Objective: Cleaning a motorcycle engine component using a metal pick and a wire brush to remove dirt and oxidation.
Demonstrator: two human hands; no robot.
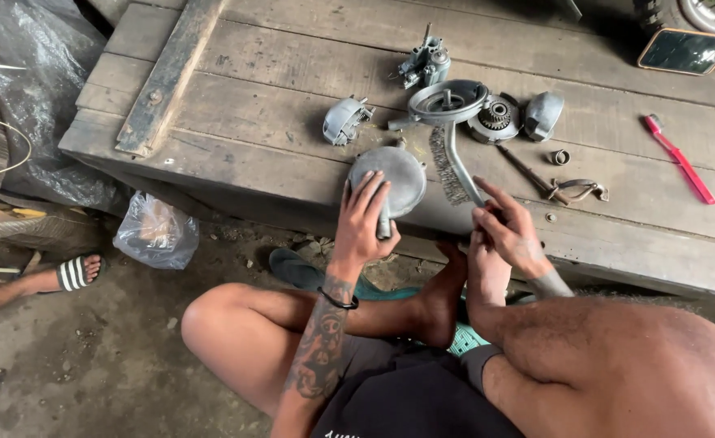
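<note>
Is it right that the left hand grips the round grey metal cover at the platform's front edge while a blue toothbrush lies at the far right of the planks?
Not quite. The head view shows the left hand on the round grey metal cover at the wooden platform edge, but the toothbrush at the far right is red-pink, not blue.

Far side of the wooden platform (276, 122), a small carburettor-like part (425, 63) stands alone. Near it, a grey housing (344, 120) to the left, a toothed gear hub (495, 120) and a rounded grey cap (543, 113) to the right. Further right lies a small ring (559, 156), then a red toothbrush (680, 158), with a dark mirror (686, 50) beyond. Down left on the ground, a clear plastic bag (156, 233), and another person's sandalled foot (72, 273).
</note>
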